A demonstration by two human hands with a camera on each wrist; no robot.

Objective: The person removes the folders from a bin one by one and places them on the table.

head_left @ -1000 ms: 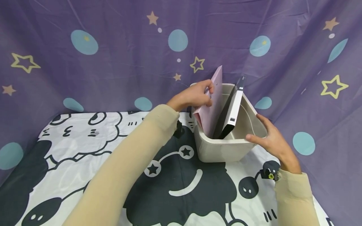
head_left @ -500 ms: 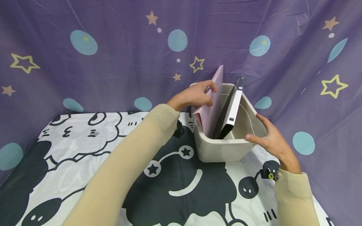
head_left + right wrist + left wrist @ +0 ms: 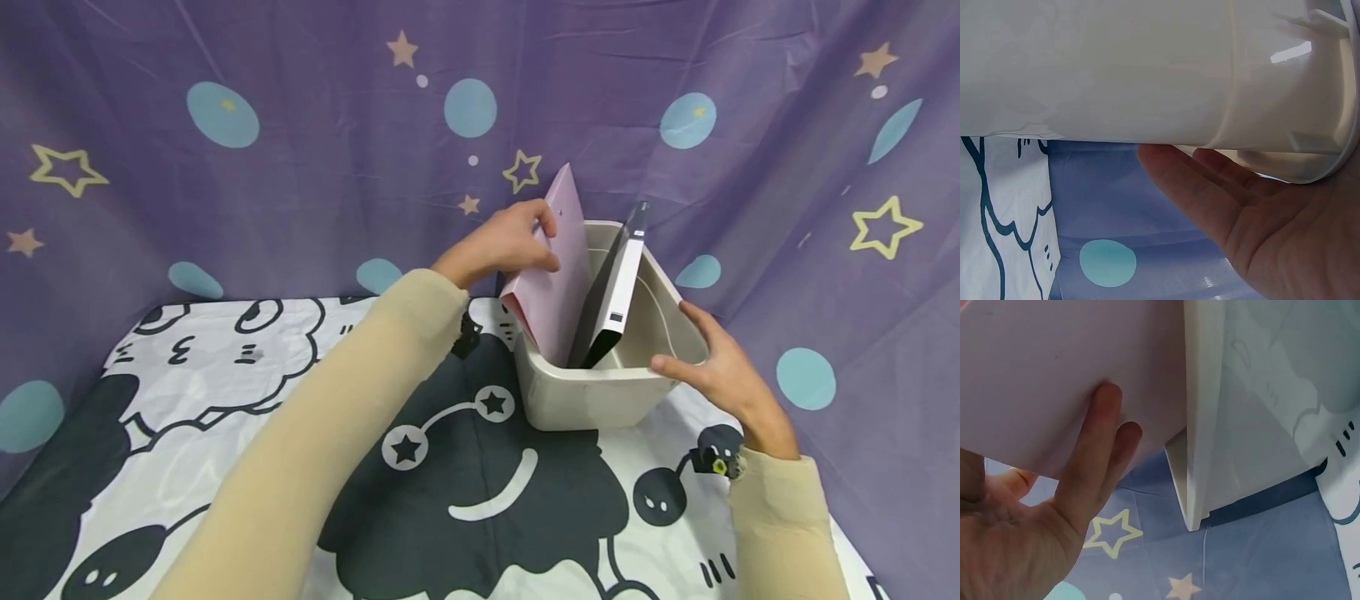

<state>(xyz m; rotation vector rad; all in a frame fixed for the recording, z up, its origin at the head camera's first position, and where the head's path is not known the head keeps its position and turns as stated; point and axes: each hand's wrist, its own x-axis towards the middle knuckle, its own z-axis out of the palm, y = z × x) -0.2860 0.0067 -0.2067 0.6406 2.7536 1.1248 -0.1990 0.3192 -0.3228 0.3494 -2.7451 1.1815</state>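
A pale pink folder (image 3: 567,287) stands slanted in the left part of an off-white plastic bin (image 3: 588,402). My left hand (image 3: 508,242) holds it by its upper left edge. In the left wrist view, fingers (image 3: 1088,447) lie along the folder's pink face (image 3: 1054,369), while the thumb is mostly out of sight behind it. A black binder with a white spine (image 3: 618,287) leans to the right inside the bin, beside the folder. At the bin's right front corner, my right hand (image 3: 723,379) grips the rim, thumb on top and fingers along the outer wall (image 3: 1116,75).
Beneath the bin lies a white cloth (image 3: 225,358) with black cartoon prints. A purple curtain (image 3: 315,150) with stars and blue dots hangs close behind the bin and along the right. Inside the bin, a gap separates the binder from the right wall.
My left hand has shifted slightly left and up, and the pink folder's top has swung left with it, away from the binder. The right hand, bin and binder stay in place.
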